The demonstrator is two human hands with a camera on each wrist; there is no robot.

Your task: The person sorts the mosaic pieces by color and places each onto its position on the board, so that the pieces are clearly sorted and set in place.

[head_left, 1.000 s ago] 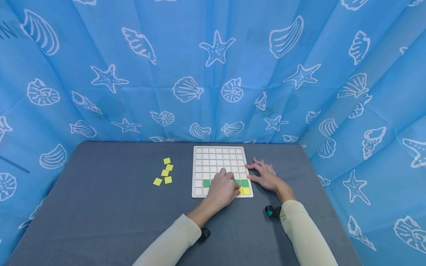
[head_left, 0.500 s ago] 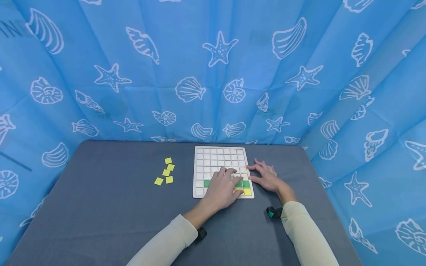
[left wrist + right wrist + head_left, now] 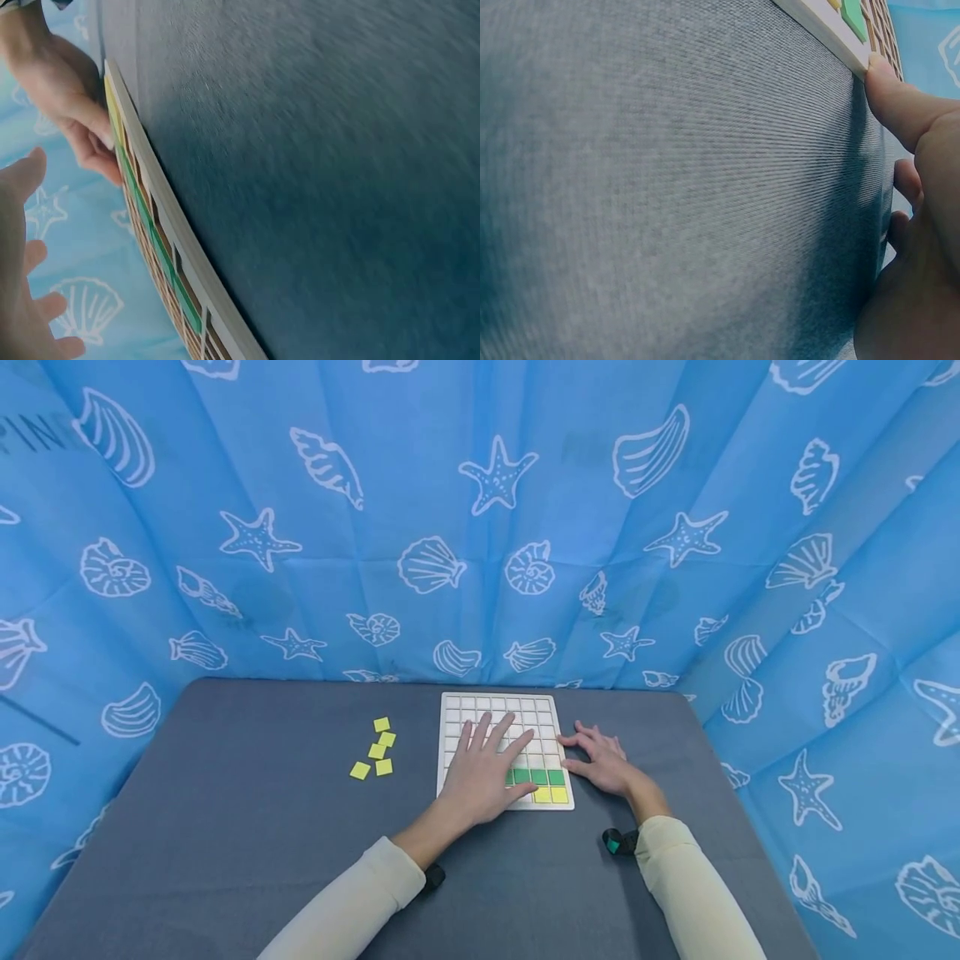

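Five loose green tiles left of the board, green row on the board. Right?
Colour's off: the five loose tiles are yellow, per the head view. They do lie left of the board, and green tiles do form a row on it.

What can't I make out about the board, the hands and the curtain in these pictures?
Head view: part of the board is hidden under the left hand.
Head view: the curtain has lettering cut off by the left edge.
Left wrist view: the bottom edge cuts off the board; the left edge cuts off the left hand.
Right wrist view: the top edge crops the board, the right edge the right hand.
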